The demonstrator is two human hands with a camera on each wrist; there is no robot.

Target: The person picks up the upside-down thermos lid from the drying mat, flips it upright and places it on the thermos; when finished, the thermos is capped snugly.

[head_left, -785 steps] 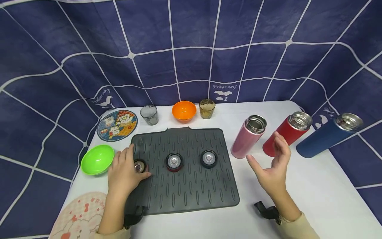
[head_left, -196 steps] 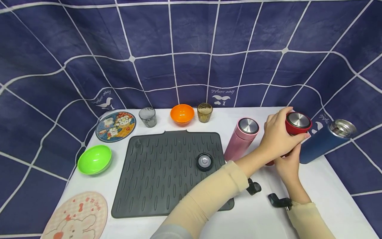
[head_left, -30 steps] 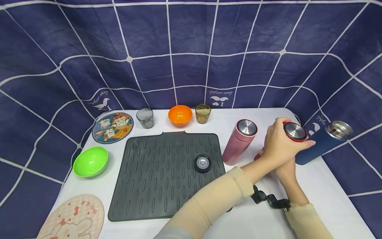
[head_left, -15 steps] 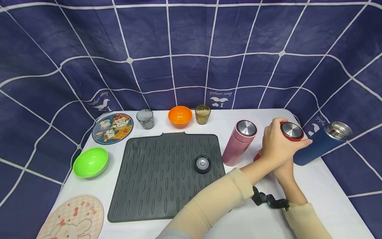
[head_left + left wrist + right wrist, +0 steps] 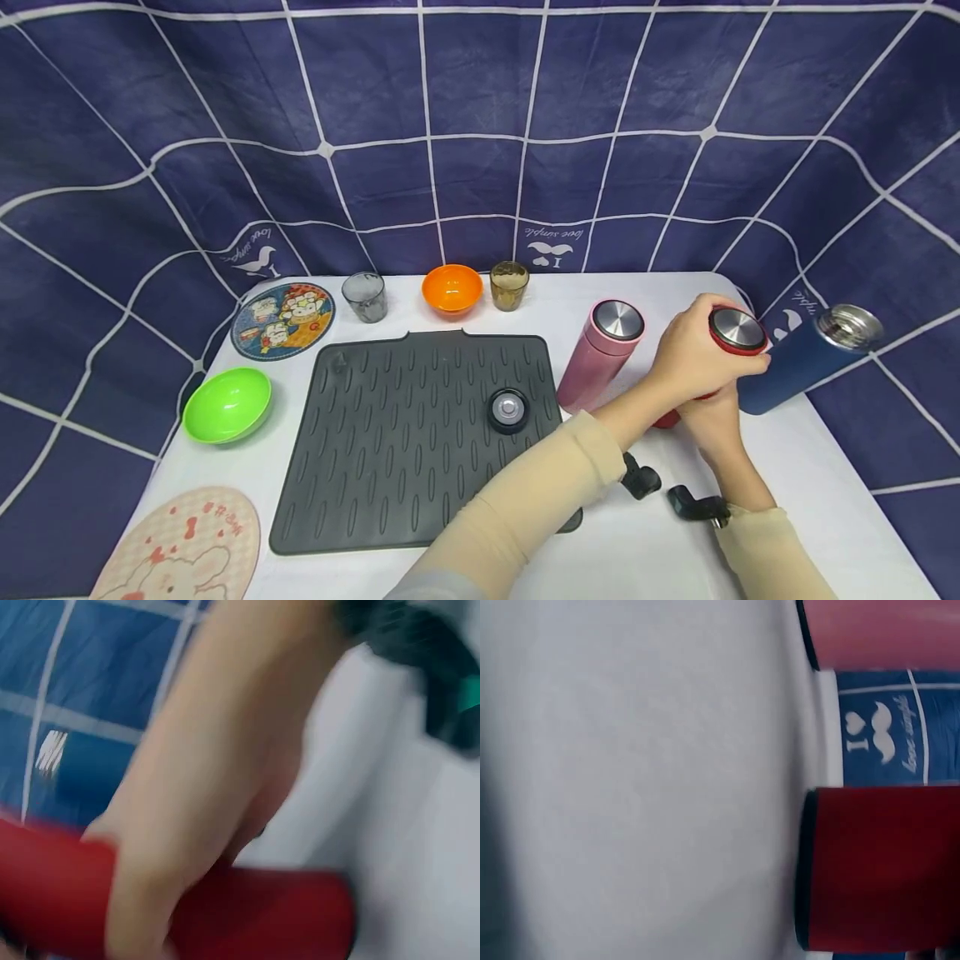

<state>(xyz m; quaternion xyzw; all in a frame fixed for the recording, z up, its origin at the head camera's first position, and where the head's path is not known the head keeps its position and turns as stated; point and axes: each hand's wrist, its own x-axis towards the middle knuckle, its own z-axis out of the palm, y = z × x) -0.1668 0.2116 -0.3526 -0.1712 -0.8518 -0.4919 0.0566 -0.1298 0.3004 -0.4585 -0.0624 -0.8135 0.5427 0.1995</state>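
Note:
A red thermos bottle (image 5: pixel 885 870) stands on the right side of the table, largely covered by both hands in the head view. Its steel-topped lid (image 5: pixel 738 327) sits at the mouth, and my left hand (image 5: pixel 690 346) grips it with thumb and fingers around the rim. Below, my right hand (image 5: pixel 716 421) holds the body of the bottle. A pink bottle (image 5: pixel 596 362) with its lid on stands to the left. To the right is a blue bottle (image 5: pixel 802 367), uncapped. One black-rimmed lid (image 5: pixel 508 411) lies on the dark drying mat (image 5: pixel 397 450).
Along the back edge are a grey glass (image 5: pixel 365 297), an orange bowl (image 5: pixel 452 290) and an amber glass (image 5: pixel 509 286). A green bowl (image 5: pixel 228 406) and two round placemats, one blue patterned (image 5: pixel 283 322) and one pink (image 5: pixel 183 546), lie at the left.
Two lids have left the mat since the oldest frame; the pink and red bottles now wear lids. In the last second my left hand has turned slightly about the red bottle's lid.

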